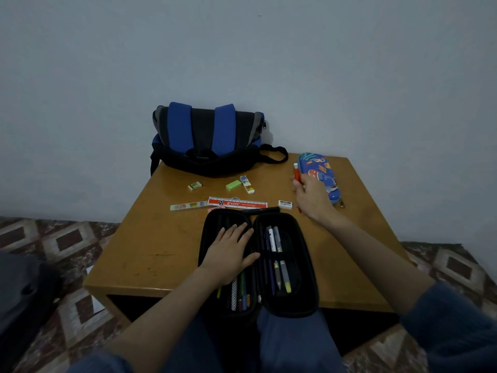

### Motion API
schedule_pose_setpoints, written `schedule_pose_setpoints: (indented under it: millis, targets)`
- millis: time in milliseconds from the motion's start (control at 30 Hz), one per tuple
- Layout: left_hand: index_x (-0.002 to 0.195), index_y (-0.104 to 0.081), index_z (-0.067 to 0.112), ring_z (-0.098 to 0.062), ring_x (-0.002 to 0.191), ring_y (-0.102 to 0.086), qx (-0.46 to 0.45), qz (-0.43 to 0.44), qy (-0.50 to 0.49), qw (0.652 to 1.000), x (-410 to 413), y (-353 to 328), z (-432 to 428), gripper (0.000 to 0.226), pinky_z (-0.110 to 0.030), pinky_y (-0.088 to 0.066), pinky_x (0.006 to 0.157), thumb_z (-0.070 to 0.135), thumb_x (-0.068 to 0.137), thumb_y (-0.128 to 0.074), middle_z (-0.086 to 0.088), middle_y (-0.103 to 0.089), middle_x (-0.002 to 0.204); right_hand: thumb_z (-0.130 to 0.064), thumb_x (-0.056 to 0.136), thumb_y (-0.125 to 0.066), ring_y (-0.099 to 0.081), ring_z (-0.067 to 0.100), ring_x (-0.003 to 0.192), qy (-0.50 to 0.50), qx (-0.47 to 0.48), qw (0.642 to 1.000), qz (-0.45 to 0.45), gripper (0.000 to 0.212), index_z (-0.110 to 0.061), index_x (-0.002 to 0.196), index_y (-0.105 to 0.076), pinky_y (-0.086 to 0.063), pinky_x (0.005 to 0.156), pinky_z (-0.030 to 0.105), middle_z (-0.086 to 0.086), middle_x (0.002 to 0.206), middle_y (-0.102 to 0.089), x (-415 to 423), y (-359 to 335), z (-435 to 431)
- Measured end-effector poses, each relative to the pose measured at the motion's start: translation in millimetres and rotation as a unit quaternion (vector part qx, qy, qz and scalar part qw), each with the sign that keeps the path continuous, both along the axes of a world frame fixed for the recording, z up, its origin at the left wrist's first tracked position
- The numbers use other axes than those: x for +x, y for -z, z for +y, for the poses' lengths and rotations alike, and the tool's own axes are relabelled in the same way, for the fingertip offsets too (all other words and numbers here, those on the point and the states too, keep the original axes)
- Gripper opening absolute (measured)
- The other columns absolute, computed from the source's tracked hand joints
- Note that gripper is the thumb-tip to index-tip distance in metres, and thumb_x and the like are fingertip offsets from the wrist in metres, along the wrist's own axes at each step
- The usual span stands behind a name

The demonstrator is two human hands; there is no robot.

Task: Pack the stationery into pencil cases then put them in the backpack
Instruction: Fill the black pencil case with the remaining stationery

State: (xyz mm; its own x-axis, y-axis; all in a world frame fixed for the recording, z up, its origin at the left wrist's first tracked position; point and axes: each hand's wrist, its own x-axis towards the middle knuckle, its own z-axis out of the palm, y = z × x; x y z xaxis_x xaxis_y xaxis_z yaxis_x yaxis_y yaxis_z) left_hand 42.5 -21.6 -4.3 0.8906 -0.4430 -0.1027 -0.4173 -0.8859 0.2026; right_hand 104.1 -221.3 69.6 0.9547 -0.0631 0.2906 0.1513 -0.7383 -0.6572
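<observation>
A black pencil case lies open at the table's front edge, with pens and pencils in both halves. My left hand rests flat on the left half, fingers straight. My right hand grips an orange-red pen beside the closed blue patterned pencil case at the right. Beyond the black case lie a red ruler, a pale patterned ruler, a white eraser, a green eraser, a small eraser and a white patterned eraser. The blue and black backpack stands at the back.
The wooden table stands against a pale wall. A patterned tiled floor lies around it. A dark bag or cloth sits on the floor at the left. My blue-clad legs are below the table's front edge.
</observation>
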Motion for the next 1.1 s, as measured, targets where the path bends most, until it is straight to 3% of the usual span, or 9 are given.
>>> schedule_pose_setpoints:
  millis: [200,333,500,600,833,1100]
  targets:
    - [0.148,-0.015,0.027,-0.017,0.145,0.001,-0.050,-0.015,0.040,0.998,-4,-9,-7,0.065,-0.034,0.001,0.117,0.055,0.093,-0.035,0.005,-0.002,0.158,-0.018,0.098,-0.044,-0.052,0.017,0.088,-0.011,-0.028,0.998,0.055,0.028,0.000,0.113,-0.058,-0.042,0.070,0.021,0.005,0.094,-0.051,-9,-1,-4]
    - [0.148,-0.014,0.031,-0.017,0.145,0.009,-0.046,0.020,0.043,0.998,-5,-1,-14,0.067,-0.034,0.007,0.116,0.058,0.091,-0.036,0.005,0.003,0.158,-0.010,0.093,-0.051,-0.046,0.005,0.065,-0.020,-0.032,0.996,0.079,0.023,-0.001,0.115,-0.054,-0.037,0.060,0.018,-0.006,0.072,-0.047,-9,8,-6]
    - [0.148,-0.013,0.031,-0.017,0.144,0.012,-0.035,0.014,0.029,0.999,-3,10,-16,0.067,-0.034,0.012,0.114,0.059,0.091,-0.035,0.006,0.005,0.158,-0.005,0.090,-0.056,-0.056,0.018,0.069,-0.030,0.043,0.992,0.117,0.054,-0.021,0.135,-0.031,-0.043,0.049,0.020,0.014,0.090,-0.053,-9,18,-6]
    - [0.148,-0.013,0.032,-0.016,0.144,0.012,-0.038,0.006,0.027,0.999,-4,11,-16,0.067,-0.034,0.012,0.114,0.059,0.091,-0.035,0.006,0.005,0.158,-0.004,0.090,-0.055,-0.057,0.017,0.069,-0.030,0.052,0.990,0.127,0.052,-0.023,0.133,-0.031,-0.044,0.045,0.016,0.016,0.098,-0.052,-6,20,-6]
    - [0.148,-0.014,0.032,-0.016,0.145,0.011,-0.038,-0.003,0.024,0.999,-5,12,-16,0.067,-0.034,0.012,0.114,0.060,0.091,-0.035,0.005,0.005,0.158,-0.003,0.091,-0.054,-0.058,0.013,0.053,-0.025,0.079,0.984,0.156,0.049,-0.018,0.133,-0.032,-0.049,0.041,0.018,0.014,0.088,-0.054,1,23,-1]
    - [0.147,-0.015,0.032,-0.016,0.145,0.011,-0.050,0.001,0.020,0.999,-5,14,-16,0.067,-0.034,0.012,0.114,0.059,0.090,-0.037,0.006,0.003,0.158,0.002,0.086,-0.060,-0.057,0.006,0.040,-0.036,0.062,0.965,0.253,0.047,-0.008,0.129,-0.041,-0.048,0.038,0.017,0.008,0.073,-0.053,1,30,-3]
